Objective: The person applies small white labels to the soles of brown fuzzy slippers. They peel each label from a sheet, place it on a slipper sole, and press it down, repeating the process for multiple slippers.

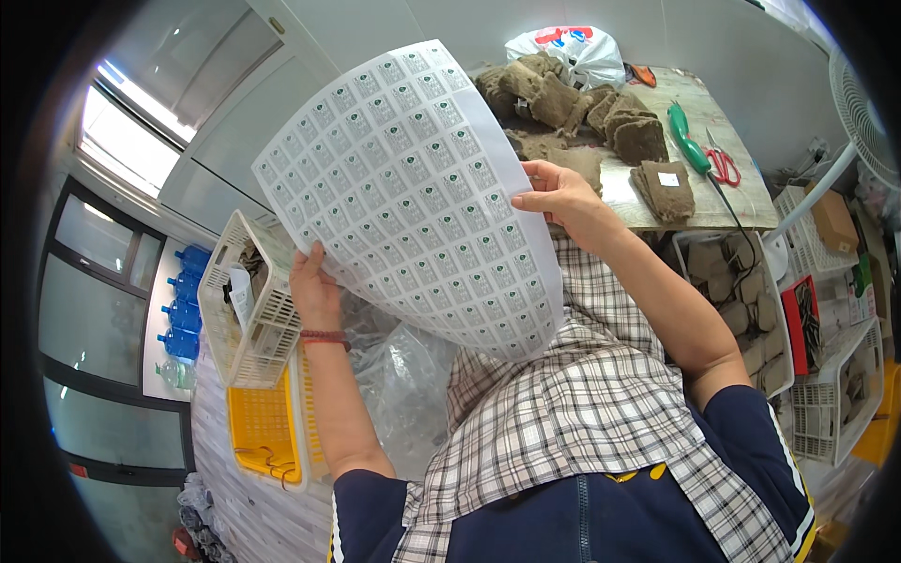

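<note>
The table (704,99) has a pale, worn top with some stains. On its left half, as the head camera shows it, lie many brown pads (638,136), in loose heaps, some leaning on others. A small stack (668,199) of the same pads lies apart from the heaps, close to the near edge. Behind the heaps there is a white bag (601,64), and just beside it, an orange thing (644,75), too small to tell. To the right lies a green tool (689,141), whose black cord (734,211) goes over the near edge. Just beside this tool lie scissors (724,167) with red handles. On the grey floor (212,427) stands a yellow basket (260,419).
</note>
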The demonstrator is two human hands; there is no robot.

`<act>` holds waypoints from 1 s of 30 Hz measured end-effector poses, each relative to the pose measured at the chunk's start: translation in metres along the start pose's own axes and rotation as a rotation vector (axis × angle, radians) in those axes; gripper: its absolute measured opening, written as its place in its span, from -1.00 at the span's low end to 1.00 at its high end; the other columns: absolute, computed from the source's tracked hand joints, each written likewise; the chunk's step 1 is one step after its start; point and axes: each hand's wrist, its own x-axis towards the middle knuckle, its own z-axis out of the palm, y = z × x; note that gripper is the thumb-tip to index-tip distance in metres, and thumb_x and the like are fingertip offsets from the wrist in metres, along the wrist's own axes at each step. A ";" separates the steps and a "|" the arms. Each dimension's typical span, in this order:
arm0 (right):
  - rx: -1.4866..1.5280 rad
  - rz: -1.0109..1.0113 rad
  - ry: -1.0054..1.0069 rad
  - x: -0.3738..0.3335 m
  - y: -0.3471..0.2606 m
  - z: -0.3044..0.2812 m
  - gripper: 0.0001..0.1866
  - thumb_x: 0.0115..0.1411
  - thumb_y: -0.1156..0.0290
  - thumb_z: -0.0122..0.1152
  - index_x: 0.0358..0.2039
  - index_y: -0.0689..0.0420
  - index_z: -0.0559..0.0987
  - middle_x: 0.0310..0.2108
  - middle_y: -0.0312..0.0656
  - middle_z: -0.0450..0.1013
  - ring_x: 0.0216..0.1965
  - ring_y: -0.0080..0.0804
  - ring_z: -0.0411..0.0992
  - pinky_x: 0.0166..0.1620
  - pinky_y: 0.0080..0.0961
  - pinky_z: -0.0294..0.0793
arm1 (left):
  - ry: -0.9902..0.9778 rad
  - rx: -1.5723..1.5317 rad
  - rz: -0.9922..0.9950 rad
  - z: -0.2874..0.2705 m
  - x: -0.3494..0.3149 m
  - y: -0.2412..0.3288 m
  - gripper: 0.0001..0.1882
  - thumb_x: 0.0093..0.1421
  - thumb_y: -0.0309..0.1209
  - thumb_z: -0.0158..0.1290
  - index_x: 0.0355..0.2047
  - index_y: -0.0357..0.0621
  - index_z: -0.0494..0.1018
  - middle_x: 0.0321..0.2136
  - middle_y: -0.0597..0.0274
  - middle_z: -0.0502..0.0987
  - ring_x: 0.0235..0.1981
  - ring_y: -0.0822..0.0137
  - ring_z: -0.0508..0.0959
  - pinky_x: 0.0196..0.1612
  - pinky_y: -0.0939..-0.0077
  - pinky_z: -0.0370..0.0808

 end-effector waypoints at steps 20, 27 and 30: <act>0.102 0.079 0.018 -0.021 0.024 0.002 -0.18 -0.06 0.59 0.32 0.25 0.29 0.21 -0.19 -0.02 0.52 -0.15 -0.30 0.52 -0.02 -0.30 0.46 | 0.075 0.039 -0.011 0.011 -0.004 0.000 -0.67 0.25 -0.50 0.04 0.02 -0.31 0.39 -0.04 0.10 0.52 -0.02 0.16 0.51 0.10 0.18 0.41; 0.065 0.001 0.007 -0.018 0.019 0.005 -0.18 -0.03 0.63 0.29 0.26 0.34 0.16 -0.18 0.00 0.54 -0.17 -0.37 0.54 -0.06 -0.41 0.49 | 0.056 0.001 -0.025 0.013 -0.005 0.009 -0.64 0.21 -0.51 0.08 0.03 -0.29 0.39 -0.03 0.07 0.51 -0.02 0.10 0.50 0.07 0.09 0.43; 0.065 -0.040 0.020 -0.013 0.023 0.004 -0.22 -0.03 0.63 0.30 0.23 0.31 0.21 -0.21 0.00 0.54 -0.19 -0.35 0.54 -0.10 -0.40 0.53 | 0.032 -0.013 0.014 0.012 -0.001 0.014 -0.66 0.21 -0.53 0.08 0.01 -0.29 0.40 -0.04 0.07 0.53 -0.04 0.13 0.52 0.07 0.14 0.43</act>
